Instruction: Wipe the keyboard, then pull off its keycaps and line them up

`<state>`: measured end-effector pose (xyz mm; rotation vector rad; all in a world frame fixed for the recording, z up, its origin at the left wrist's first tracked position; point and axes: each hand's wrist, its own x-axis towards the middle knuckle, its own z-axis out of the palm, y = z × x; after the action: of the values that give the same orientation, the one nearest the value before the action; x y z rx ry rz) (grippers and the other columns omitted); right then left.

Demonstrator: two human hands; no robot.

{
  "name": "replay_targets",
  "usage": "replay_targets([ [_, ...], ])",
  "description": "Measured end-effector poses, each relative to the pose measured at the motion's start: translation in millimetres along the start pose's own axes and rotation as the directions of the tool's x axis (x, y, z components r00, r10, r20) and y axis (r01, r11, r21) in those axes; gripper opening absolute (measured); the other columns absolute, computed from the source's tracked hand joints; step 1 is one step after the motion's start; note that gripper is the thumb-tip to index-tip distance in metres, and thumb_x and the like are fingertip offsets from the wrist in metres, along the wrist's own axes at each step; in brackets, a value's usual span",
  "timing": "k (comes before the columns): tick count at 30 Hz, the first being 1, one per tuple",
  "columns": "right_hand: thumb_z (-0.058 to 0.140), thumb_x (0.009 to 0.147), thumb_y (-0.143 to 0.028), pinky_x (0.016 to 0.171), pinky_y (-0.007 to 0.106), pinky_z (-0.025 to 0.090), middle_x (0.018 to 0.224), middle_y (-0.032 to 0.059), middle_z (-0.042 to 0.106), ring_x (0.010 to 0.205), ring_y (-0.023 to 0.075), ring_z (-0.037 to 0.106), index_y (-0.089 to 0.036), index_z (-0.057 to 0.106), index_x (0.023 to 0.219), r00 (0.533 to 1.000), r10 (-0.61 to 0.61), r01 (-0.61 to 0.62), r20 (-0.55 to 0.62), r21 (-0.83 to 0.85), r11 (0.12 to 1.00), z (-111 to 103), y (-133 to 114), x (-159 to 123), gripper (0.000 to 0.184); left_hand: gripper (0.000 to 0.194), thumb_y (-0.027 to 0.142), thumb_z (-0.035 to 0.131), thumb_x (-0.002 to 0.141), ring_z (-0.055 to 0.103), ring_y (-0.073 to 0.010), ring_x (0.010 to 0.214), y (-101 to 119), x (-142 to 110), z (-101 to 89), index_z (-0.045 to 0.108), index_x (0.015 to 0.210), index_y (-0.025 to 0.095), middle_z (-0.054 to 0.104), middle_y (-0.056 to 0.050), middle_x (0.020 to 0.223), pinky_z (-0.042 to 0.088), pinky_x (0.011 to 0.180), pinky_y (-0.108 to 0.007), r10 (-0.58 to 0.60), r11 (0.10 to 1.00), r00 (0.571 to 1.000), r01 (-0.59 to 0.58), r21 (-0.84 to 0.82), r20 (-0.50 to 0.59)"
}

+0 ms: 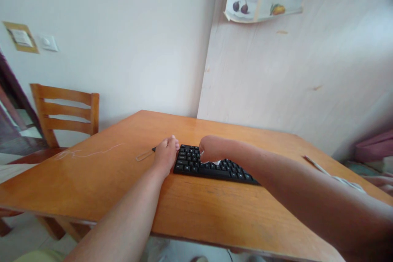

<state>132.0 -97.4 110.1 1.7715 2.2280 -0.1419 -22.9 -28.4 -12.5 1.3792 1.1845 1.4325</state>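
Right hand [213, 148]: fingers were clamped on white tissue [217, 163], keyboard [187, 161] beneath them. Left hand [166, 154] was at keyboard's end, fingers bent; couldn't tell whether clamped.

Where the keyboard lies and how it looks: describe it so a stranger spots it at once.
On the wooden table, find the left hand. The keyboard runs rightward from beside it, partly hidden behind the right hand. Unlike the thin stick-like item farther right, it is broad and black, with rows of keys.
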Motion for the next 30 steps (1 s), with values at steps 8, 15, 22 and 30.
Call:
replay_targets([
  [8,0.061,0.069,-0.026,0.052,0.026,0.044,0.077,0.0135,0.074,0.066,0.0221,0.067,-0.011,0.077,0.087,0.999,0.027,-0.027,0.023,-0.009,1.0,-1,8,-13,0.029,0.045,0.055,0.046,0.084,0.067,-0.0216,0.072,4,-1,0.7,0.064,0.083,0.013,0.069,-0.01,0.077,0.053,0.07,-0.034,-0.027,0.999,1.0,0.027,-0.018,0.001],
  [15,0.061,0.069,-0.027,0.056,0.027,0.046,0.078,0.0137,0.074,0.069,0.0227,0.067,-0.011,0.077,0.09,0.998,0.045,-0.045,0.048,0.002,0.999,5,22,-18,0.03,0.043,0.052,0.047,0.084,0.066,-0.0202,0.073,12,-4,1.3,0.063,0.084,0.013,0.069,-0.01,0.081,0.053,0.07,-0.034,-0.067,0.997,0.998,0.067,-0.04,-0.006],
  [22,0.062,0.069,-0.028,0.056,0.027,0.045,0.078,0.0136,0.074,0.068,0.0221,0.067,-0.012,0.077,0.086,0.997,0.052,-0.051,0.052,-0.013,0.999,10,33,-19,0.028,0.042,0.052,0.047,0.084,0.066,-0.0205,0.072,11,-3,1.1,0.063,0.083,0.013,0.068,-0.009,0.076,0.054,0.071,-0.034,-0.067,0.997,0.998,0.067,-0.023,-0.011],
  [30,0.061,0.069,-0.026,0.056,0.026,0.045,0.075,0.0122,0.074,0.065,0.0202,0.066,-0.011,0.077,0.084,0.994,0.068,-0.068,0.081,0.002,0.998,12,45,-29,0.027,0.04,0.05,0.048,0.084,0.067,-0.0201,0.072,8,1,0.3,0.064,0.085,0.013,0.07,-0.011,0.08,0.054,0.071,-0.034,-0.073,0.997,0.997,0.073,-0.026,-0.008],
])
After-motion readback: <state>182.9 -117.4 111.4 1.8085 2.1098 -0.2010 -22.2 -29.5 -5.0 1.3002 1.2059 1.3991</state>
